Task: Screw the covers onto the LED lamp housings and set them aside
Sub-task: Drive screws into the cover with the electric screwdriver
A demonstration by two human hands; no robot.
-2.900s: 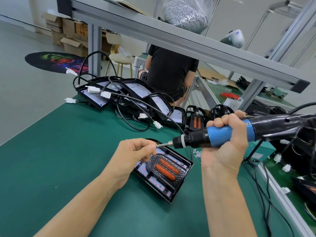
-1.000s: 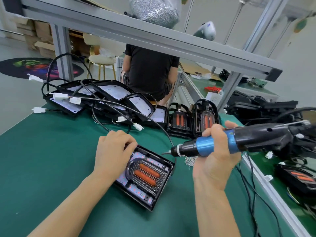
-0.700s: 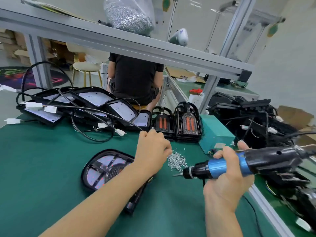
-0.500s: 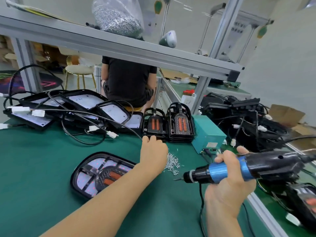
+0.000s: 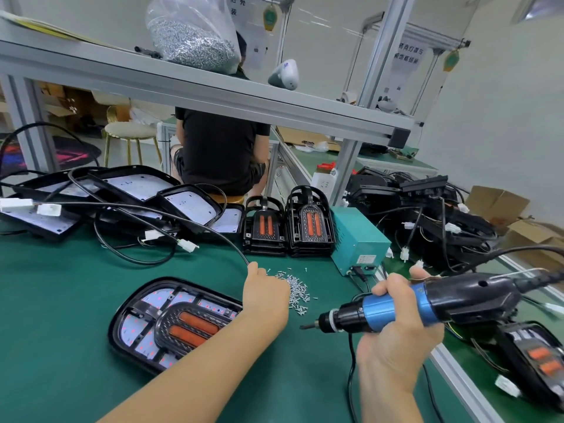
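Bright, even overhead light, soft shadows only; wide-angle lens bows the shelf beam point(image 5: 213, 96); slight softness toward the frame edges.

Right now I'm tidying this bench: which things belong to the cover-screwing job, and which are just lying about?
In the job:
lamp
loose screws
screwdriver in right hand
left hand at the screws
cover stacks

Lying about:
screw bag on shelf
teal box
stool
cardboard boxes
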